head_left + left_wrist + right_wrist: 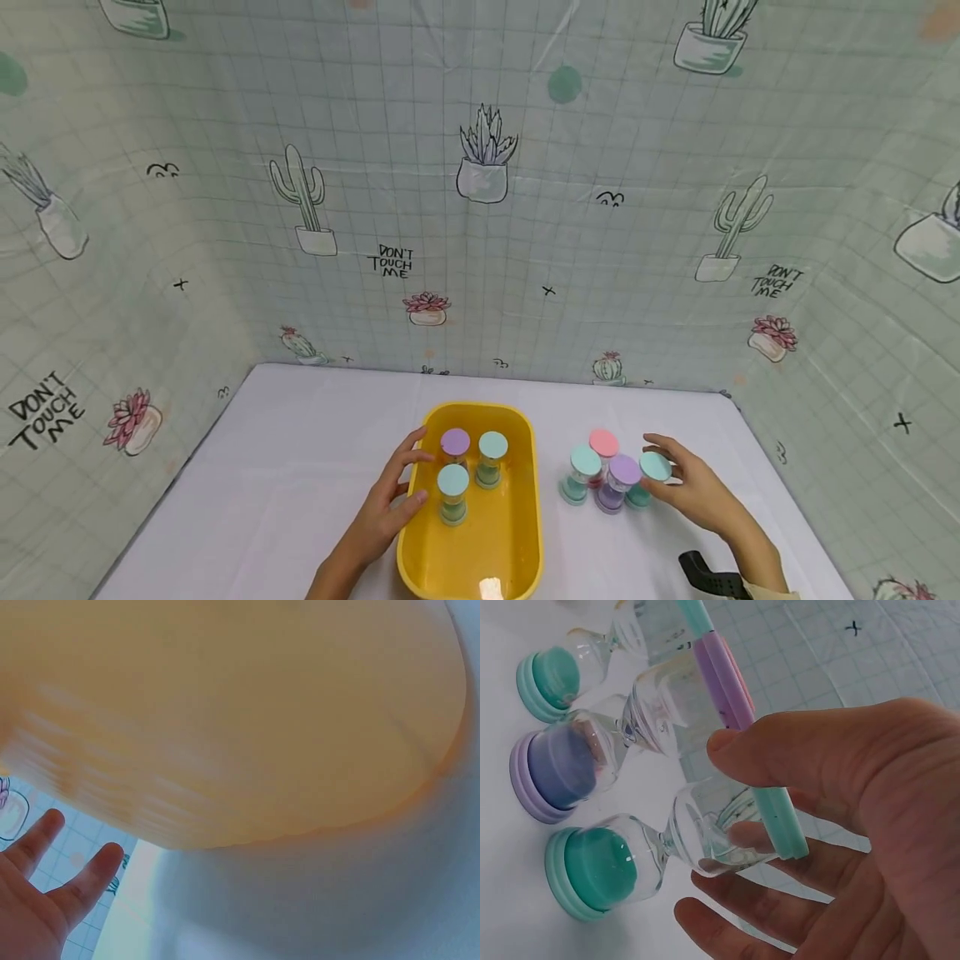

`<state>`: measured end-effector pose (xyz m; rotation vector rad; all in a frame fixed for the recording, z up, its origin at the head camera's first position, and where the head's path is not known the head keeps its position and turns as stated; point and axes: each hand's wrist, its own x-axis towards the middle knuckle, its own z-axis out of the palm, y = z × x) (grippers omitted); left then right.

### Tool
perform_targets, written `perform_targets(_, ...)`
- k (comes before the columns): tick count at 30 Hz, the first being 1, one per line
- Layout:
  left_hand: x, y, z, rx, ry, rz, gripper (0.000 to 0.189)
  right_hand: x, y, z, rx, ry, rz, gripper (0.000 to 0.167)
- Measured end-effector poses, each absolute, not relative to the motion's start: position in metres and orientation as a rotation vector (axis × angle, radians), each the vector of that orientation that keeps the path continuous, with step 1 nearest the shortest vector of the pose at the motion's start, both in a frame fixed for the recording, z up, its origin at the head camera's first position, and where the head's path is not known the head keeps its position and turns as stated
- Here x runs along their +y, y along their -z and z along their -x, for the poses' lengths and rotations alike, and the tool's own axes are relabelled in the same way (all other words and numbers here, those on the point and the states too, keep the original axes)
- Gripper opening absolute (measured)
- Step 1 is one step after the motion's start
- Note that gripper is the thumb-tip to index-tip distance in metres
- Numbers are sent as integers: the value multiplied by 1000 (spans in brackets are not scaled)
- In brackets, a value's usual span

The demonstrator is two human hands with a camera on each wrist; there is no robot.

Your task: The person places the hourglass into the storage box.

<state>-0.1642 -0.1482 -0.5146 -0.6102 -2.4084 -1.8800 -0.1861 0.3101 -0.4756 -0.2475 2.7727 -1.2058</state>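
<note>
My left hand [384,510] is at the left side of a yellow tray [530,500], fingers spread along its rim. The left wrist view shows two extended digits of the left hand [34,900] beside the tray's outer wall [247,735]. On the right, my right hand [705,493] holds the upper part of a green hourglass [655,467], thumb on one side and fingers round the other. Its green base [592,874] stays upright on the table. A purple hourglass [624,470] stands close beside it, with another green hourglass [584,462] and a pink hourglass [603,442].
Inside the tray stand a purple-topped hourglass [454,442] and two green ones, a rear one [492,445] and a nearer one [452,481]. A white cloth covers the table [300,467]. Patterned fabric [540,242] walls the back and sides.
</note>
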Motion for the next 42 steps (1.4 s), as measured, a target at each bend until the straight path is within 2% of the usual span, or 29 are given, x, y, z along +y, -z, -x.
perform_targets(8, -147, 517, 159, -2404, 1880, 581, 34, 316, 479, 182, 2728, 1220, 209, 63)
perform_targets(32, -146, 515, 163, -2409, 1872, 602, 35, 321, 476, 176, 2669, 1302, 244, 62)
perform_targets(42, -146, 514, 165, -2411, 1857, 613, 35, 328, 450, 179, 2801, 1193, 150, 61)
